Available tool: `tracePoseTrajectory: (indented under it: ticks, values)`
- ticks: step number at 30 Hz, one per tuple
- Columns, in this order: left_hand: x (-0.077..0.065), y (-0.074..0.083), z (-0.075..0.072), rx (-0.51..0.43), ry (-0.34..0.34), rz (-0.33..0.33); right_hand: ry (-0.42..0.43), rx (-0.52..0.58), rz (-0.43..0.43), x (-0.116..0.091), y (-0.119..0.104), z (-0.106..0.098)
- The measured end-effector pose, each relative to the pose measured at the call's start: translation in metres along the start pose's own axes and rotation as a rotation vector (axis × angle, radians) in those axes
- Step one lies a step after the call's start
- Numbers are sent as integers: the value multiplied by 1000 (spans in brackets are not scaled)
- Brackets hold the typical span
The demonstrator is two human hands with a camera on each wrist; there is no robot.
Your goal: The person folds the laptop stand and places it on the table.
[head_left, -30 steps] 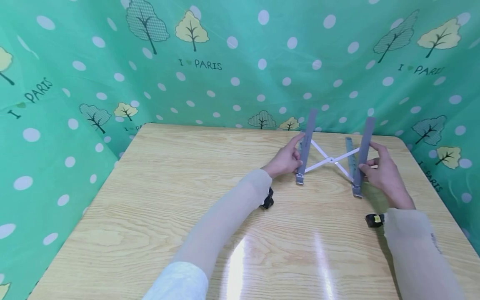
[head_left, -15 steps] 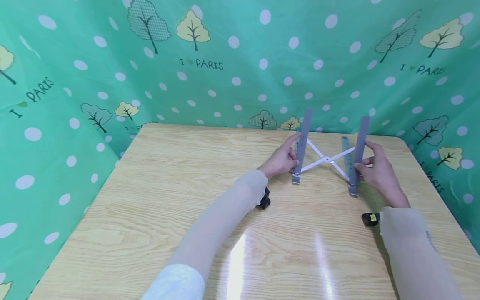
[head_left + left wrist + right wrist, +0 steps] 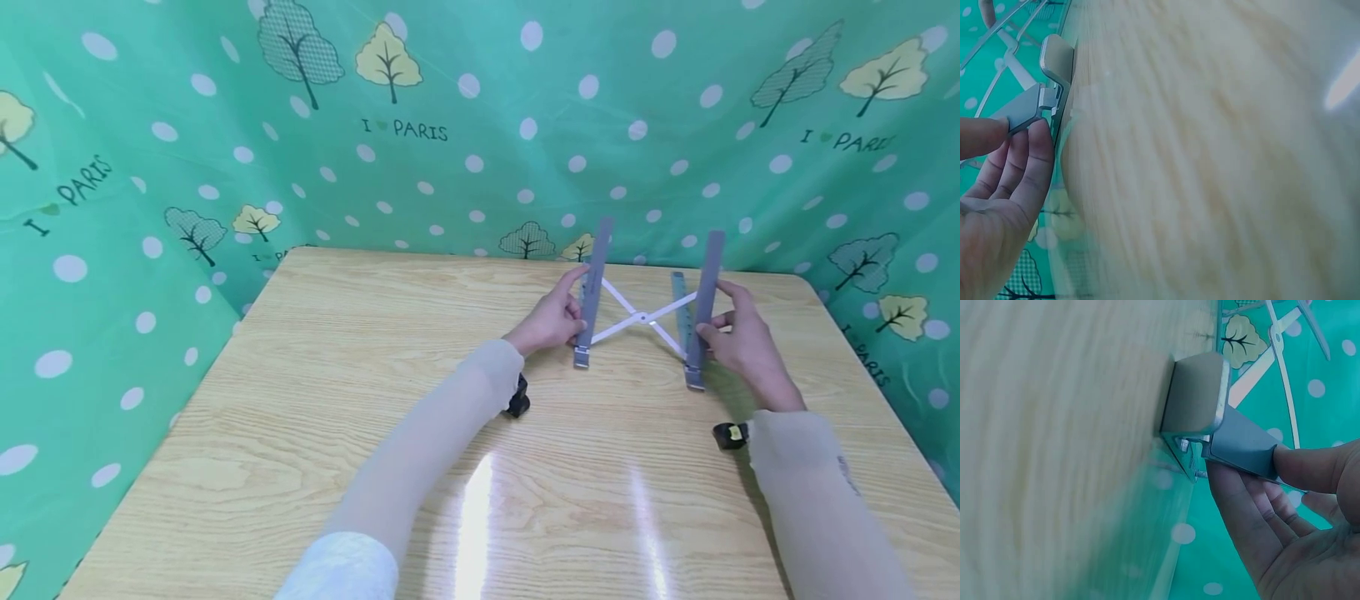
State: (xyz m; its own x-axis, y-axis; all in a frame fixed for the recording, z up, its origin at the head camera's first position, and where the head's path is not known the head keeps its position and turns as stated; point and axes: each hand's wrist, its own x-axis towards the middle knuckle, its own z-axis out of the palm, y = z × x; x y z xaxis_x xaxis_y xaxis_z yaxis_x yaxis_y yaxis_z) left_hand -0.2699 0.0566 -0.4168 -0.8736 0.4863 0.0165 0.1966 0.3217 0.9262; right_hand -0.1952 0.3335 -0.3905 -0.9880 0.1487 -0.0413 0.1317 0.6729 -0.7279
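Observation:
A grey folding laptop stand (image 3: 707, 287) is spread wide near the table's back right, its two tilted side arms joined by a light X-shaped brace (image 3: 642, 317). My left hand (image 3: 551, 321) pinches the left arm between thumb and fingers. On the other side my right hand (image 3: 742, 337) grips the right arm the same way. In the left wrist view, the thumb and fingers hold the bar just behind its hinged front lip (image 3: 1057, 59). The right wrist view has the matching front lip (image 3: 1197, 394) close against the table, with thumb and fingers on the bar behind it.
The wood-grain table (image 3: 300, 375) runs up to a green dotted curtain (image 3: 450, 183) at the back and sides. Small black wrist cameras hang under both cuffs. Bright light streaks reflect off the front of the tabletop.
Both hands have shifted the laptop stand slightly to the left along the table. Their grip and the stand's spread look the same.

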Motion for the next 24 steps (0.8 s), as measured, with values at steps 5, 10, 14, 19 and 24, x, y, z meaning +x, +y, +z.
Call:
tracePoseTrajectory:
  ticks: [5, 10, 14, 19, 24]
  values:
    - [-3, -2, -5, -8, -1, 1, -7, -5, 5, 2, -4, 4]
    - [-5, -4, -9, -15, -1, 3, -14, -4, 4, 4, -7, 7]
    - [-6, -6, -12, -7, 1, 0, -17, -11, 1, 5, -9, 9]
    - [-7, -8, -15, 14, 7, 16, -23, -5, 4, 5, -12, 12]
    - [-10, -9, -19, 12, 16, 12, -30, 6, 17, 6, -17, 15]
